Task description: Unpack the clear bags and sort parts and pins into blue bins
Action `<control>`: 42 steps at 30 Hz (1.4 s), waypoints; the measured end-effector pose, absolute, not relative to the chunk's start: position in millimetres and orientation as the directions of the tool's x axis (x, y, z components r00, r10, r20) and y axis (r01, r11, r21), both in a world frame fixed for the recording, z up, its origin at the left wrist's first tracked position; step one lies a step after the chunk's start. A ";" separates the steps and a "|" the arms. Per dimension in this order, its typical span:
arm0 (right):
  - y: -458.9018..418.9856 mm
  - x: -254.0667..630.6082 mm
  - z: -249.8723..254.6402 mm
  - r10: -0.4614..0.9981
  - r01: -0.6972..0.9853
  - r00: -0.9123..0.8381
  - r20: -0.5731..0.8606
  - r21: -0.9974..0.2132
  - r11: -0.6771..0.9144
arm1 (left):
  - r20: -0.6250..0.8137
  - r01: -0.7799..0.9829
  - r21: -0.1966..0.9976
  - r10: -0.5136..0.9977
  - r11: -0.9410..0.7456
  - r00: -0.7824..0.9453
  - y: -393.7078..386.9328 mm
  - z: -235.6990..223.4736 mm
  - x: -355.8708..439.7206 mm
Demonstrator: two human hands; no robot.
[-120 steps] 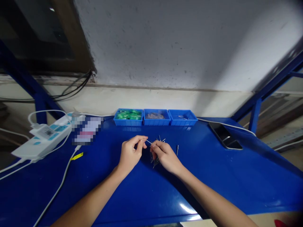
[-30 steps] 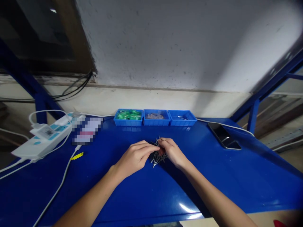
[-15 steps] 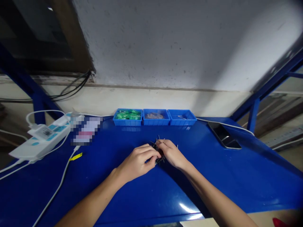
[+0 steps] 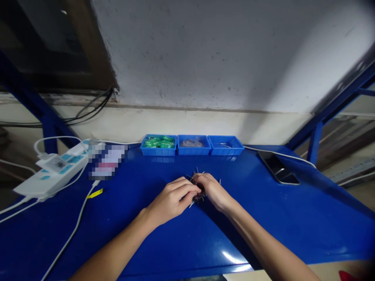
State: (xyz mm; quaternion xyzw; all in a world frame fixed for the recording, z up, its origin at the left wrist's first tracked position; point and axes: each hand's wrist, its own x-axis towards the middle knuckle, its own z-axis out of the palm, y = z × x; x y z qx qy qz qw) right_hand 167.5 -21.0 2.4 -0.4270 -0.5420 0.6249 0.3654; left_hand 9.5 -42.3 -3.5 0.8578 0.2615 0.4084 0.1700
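At the middle of the blue table [image 4: 164, 246], my left hand [image 4: 177, 197] and my right hand [image 4: 212, 191] meet over a small loose pile of thin, dark and silvery stick-like pieces [image 4: 191, 203]. Thumb and fingers of the left hand are pinched together at the pile's near side. My right hand curls over it from the right, its fingertips bent down and partly hidden. What either hand grips cannot be made out. Ends of the thin pieces poke out around the fingers.
Three blue bins stand by the wall: one with green packets [image 4: 159, 142], one with brownish pieces [image 4: 190, 143], one with thin metal pieces [image 4: 225, 145]. A black phone [image 4: 277, 168] lies right; a white power strip [image 4: 55, 171] and cable [image 4: 79, 218] lie left.
The left fingertips have shifted slightly to the right, closer to the right hand. A light-coloured thin piece now shows below them. My right hand stays nearly in place.
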 end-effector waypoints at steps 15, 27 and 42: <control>-22.1 163.7 0.4 0.903 -0.049 -0.399 -0.161 -0.979 -0.196 | 0.664 0.341 0.481 0.589 -0.808 0.460 -40.9 -4.7 10.6; -20.6 161.6 1.6 0.941 -0.192 -0.274 -0.200 -0.947 -0.257 | 0.722 0.445 0.494 0.638 -0.747 0.269 -36.3 -6.2 5.5; -30.2 170.5 4.4 0.875 0.451 -0.286 0.391 -0.751 0.483 | 0.602 0.581 0.576 0.779 -0.575 0.175 -30.8 -6.7 -2.9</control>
